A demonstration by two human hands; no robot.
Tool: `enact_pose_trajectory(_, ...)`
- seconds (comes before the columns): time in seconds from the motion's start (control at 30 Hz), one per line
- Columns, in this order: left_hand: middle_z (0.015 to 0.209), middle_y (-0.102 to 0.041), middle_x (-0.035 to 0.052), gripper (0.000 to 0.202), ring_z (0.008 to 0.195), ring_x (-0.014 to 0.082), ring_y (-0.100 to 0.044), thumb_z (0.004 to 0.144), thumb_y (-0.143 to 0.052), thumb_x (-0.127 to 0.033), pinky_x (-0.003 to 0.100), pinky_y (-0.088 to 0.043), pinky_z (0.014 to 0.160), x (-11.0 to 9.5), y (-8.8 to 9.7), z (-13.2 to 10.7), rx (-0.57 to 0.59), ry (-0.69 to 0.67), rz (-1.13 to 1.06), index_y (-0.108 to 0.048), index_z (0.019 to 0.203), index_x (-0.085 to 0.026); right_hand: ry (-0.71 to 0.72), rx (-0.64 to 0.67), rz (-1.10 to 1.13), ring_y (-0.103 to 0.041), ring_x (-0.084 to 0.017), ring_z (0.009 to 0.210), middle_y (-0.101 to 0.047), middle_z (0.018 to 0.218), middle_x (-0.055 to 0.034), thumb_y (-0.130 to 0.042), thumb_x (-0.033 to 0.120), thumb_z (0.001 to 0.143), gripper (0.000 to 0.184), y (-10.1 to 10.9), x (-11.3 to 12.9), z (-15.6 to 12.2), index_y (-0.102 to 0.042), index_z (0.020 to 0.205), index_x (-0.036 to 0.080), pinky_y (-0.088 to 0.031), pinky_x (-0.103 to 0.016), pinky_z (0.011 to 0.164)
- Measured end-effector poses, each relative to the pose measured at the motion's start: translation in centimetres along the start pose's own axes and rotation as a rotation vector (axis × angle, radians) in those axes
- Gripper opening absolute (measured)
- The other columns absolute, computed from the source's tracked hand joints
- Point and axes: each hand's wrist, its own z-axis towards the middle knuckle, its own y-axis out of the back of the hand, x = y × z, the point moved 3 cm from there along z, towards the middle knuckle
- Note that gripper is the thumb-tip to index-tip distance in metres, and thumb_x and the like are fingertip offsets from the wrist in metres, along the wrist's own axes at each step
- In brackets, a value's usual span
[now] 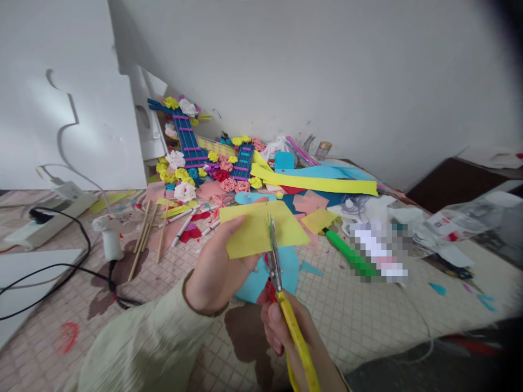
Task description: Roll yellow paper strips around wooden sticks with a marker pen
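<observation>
A flat yellow sheet (249, 237), which looks like paper or thin felt, is held by its left part in my left hand (220, 267), the thumb on top and the fingers behind it. My right hand (281, 321) is closed round a pair of yellow-handled scissors (292, 318). The metal blades point away from me and meet the sheet near its middle, where a cut line shows from the far edge. Below the hands lies a light blue rounded piece (288, 272), partly hidden by them.
A glue gun (109, 239) and power strip (53, 218) with black cables lie left, near wooden sticks (143, 239). Paper flowers and blue ladder-like pieces (190, 141) stand at the back. A green-handled tool (347, 253) and plastic bags (461, 223) are on the right.
</observation>
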Motion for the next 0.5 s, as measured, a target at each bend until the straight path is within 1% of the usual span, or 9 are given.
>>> enact_pose_trajectory(0.13, 0.097, -0.068, 0.0058, 0.029, 0.104, 0.0217, -0.056, 0.086, -0.039, -0.018, 0.034, -0.040, 0.093, 0.00, 0.23, 0.18, 0.011, -0.001, -0.001, -0.061, 0.104, -0.014, -0.021, 0.015, -0.011, -0.029, -0.007, 0.044, -0.036, 0.054, 0.0048, -0.043, 0.057, 0.081, 0.040, -0.01, -0.22, 0.05, -0.050, 0.076, 0.018, -0.025, -0.020, 0.038)
enact_pose_trajectory(0.33, 0.096, -0.069, 0.0048, 0.030, 0.101, 0.0205, -0.058, 0.086, -0.038, -0.018, 0.031, -0.044, 0.088, 0.13, 0.37, 0.32, 0.028, 0.001, 0.004, -0.063, 0.101, -0.016, -0.044, 0.002, 0.024, -0.028, -0.007, 0.043, -0.036, 0.055, 0.0044, -0.044, 0.056, 0.081, 0.038, -0.01, -0.52, 0.00, -0.047, 0.073, 0.019, -0.024, -0.020, 0.036)
enact_pose_trajectory(0.5, 0.098, -0.068, 0.0043, 0.030, 0.103, 0.0212, -0.057, 0.085, -0.040, -0.020, 0.033, -0.043, 0.090, 0.17, 0.47, 0.33, 0.030, 0.006, 0.014, -0.062, 0.104, -0.016, -0.055, -0.005, 0.030, -0.027, -0.006, 0.042, -0.036, 0.053, 0.0048, -0.045, 0.058, 0.079, 0.040, -0.01, -0.70, -0.01, -0.044, 0.068, 0.019, -0.023, -0.020, 0.036)
